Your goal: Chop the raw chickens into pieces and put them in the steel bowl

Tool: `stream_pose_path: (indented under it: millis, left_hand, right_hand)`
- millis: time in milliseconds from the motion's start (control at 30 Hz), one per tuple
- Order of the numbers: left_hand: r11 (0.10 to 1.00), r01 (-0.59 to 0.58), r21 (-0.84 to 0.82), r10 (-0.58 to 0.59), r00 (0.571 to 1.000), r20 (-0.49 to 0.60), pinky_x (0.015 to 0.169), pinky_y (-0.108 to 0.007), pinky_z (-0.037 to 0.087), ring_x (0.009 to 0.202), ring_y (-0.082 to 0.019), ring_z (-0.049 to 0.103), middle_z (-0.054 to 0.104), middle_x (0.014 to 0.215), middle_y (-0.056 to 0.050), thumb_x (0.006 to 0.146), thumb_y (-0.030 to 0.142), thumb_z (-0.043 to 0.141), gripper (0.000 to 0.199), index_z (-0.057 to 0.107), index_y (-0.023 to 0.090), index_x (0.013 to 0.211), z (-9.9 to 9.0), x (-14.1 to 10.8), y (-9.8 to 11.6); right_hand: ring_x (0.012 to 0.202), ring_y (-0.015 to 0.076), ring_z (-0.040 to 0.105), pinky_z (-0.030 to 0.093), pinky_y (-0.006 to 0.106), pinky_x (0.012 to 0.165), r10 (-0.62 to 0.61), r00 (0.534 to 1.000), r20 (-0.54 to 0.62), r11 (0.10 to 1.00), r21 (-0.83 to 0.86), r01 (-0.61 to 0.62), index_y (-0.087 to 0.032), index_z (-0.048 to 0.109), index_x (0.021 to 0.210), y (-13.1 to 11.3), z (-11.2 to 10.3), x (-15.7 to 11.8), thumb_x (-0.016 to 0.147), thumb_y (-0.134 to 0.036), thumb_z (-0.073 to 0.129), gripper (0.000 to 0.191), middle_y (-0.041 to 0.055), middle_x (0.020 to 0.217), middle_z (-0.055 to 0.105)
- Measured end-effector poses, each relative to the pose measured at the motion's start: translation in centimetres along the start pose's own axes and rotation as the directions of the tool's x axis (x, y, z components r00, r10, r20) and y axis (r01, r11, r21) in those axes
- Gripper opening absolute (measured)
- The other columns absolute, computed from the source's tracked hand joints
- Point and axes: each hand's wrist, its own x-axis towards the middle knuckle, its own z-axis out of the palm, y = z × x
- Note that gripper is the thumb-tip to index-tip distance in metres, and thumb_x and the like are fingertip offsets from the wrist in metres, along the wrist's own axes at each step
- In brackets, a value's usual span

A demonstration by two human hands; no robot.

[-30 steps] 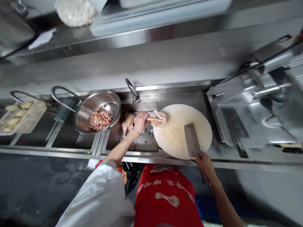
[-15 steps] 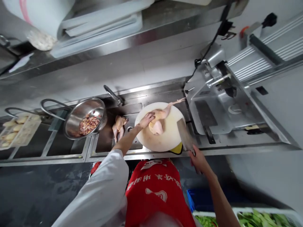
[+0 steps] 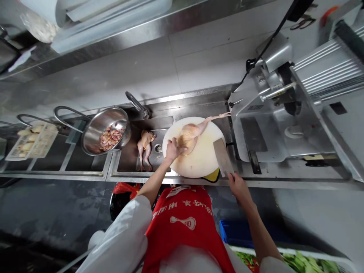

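Observation:
A raw chicken piece with a long leg and foot (image 3: 190, 132) lies on the round white cutting board (image 3: 203, 165), its foot reaching over the board's right rim. My left hand (image 3: 173, 150) grips the near left end of this piece, fingers curled over it. In my right hand (image 3: 239, 185) is the handle of a broad cleaver (image 3: 223, 156); its blade is held over the board's right edge, apart from the chicken. Another raw chicken part with two legs (image 3: 146, 146) lies in the sink left of the board.
A steel bowl of chopped meat (image 3: 110, 138) sits on the sink's left side, near a faucet (image 3: 138, 104). A second cleaver (image 3: 252, 140) rests by the slicing machine (image 3: 284, 113) at right. A yellow-black cloth (image 3: 212, 175) pokes out under the board. Further left stands a white basket (image 3: 42, 146).
The chicken piece has been turned over and shifted, its rounded end now under my left hand, which has moved down and left. The cleaver stays at the board's right edge.

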Motion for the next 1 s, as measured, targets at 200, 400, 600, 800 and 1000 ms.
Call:
stream_pose_path:
  millis: [200,400,600,800,1000]
  left_hand:
    - [0.954,0.129,-0.269,-0.160,0.982,-0.099,0.074,-0.029,0.047,0.072,-0.017,0.060,0.063,0.085,-0.002,0.088,0.021,0.051,0.032,0.050,0.019,0.120,-0.7,-6.5,-3.1]
    - [0.904,0.188,-0.383,-0.248,0.962,-0.113,0.076,-0.030,0.050,0.076,-0.016,0.063,0.065,0.098,-0.007,0.093,0.027,0.050,0.025,0.055,0.019,0.116,1.1,-9.1,-2.5]
    - [0.906,0.172,-0.386,-0.250,0.954,-0.163,0.084,-0.030,0.050,0.089,-0.018,0.063,0.063,0.102,-0.008,0.097,0.027,0.045,0.018,0.058,0.020,0.107,1.8,-9.8,-3.4]
    - [0.903,0.142,-0.405,-0.207,0.971,-0.121,0.088,-0.032,0.050,0.095,-0.019,0.061,0.063,0.101,-0.009,0.095,0.022,0.044,0.018,0.059,0.020,0.104,2.7,-10.2,-4.5]
    - [0.886,0.150,-0.439,-0.238,0.959,-0.154,0.088,-0.031,0.049,0.095,-0.019,0.061,0.063,0.102,-0.010,0.098,0.025,0.042,0.017,0.057,0.019,0.104,3.2,-10.9,-6.0]
  right_hand:
    - [0.072,0.0200,0.062,0.031,0.028,0.063,-0.173,0.985,-0.024,0.984,0.042,0.174,-0.017,0.062,0.109,-6.1,-1.9,1.6,0.103,-0.038,0.033,0.037,0.0099,0.085,0.070]
    - [0.071,0.0193,0.064,0.029,0.028,0.063,-0.445,0.888,0.119,0.895,0.030,0.445,-0.018,0.062,0.107,-17.6,-0.4,4.3,0.104,-0.036,0.033,0.034,0.0086,0.084,0.072]
    - [0.073,0.0196,0.066,0.031,0.027,0.062,-0.506,0.805,0.309,0.830,-0.078,0.552,-0.018,0.061,0.105,-17.3,0.6,3.3,0.104,-0.032,0.035,0.030,0.0082,0.084,0.072]
    - [0.071,0.0211,0.067,0.032,0.028,0.060,-0.434,0.831,0.347,0.823,-0.224,0.523,-0.015,0.059,0.109,-19.5,2.1,2.6,0.104,-0.029,0.032,0.031,0.0105,0.080,0.072]
    - [0.082,0.0221,0.068,0.038,0.027,0.066,-0.470,0.821,0.323,0.833,-0.147,0.534,-0.014,0.057,0.113,-22.0,4.3,3.1,0.105,-0.031,0.031,0.032,0.0128,0.092,0.072]
